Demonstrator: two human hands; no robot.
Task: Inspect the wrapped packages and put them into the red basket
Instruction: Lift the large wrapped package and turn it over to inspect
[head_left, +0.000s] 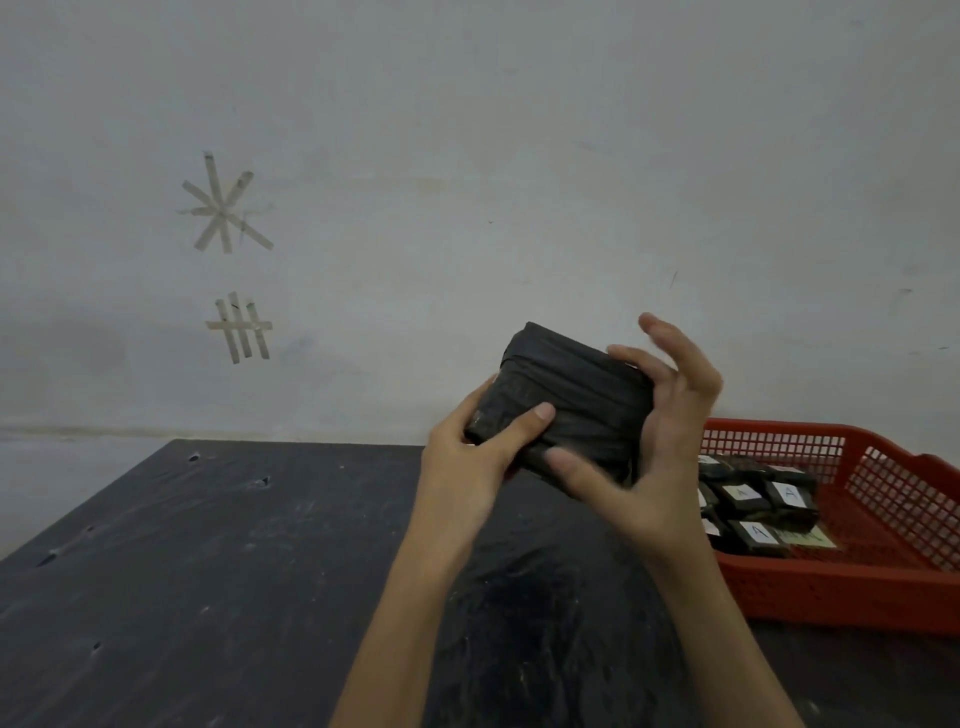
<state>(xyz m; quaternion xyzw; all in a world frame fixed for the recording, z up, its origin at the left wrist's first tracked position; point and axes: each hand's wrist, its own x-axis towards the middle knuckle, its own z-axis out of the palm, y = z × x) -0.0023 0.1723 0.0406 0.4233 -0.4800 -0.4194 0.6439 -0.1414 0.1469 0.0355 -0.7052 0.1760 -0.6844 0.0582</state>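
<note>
Head view: black-wrapped package held up in both hands beside the red basket

Head camera shows a black-wrapped package (566, 400) held in the air above a dark table (208, 571), tilted, with its right end higher. It sits just left of the red basket (883, 587) and is not inside it.

The left hand (467, 457) grips the package's lower left end. Its thumb (524, 423) lies across the near face, and its fingers are curled behind, out of sight. The right hand (670, 441) cups the right end, with its thumb (576, 467) pressed on the lower edge and one finger hooked over the top corner. Its other fingers are lifted off and blurred.

The red basket stands on the table's right side. It holds several smaller wrapped packages (748, 499), packed close together, and some carry white labels (761, 531) marked "A".

Behind the table is a pale wall (519, 156) with two tape marks, a star shape (223, 208) above a grid shape (241, 327).
</note>
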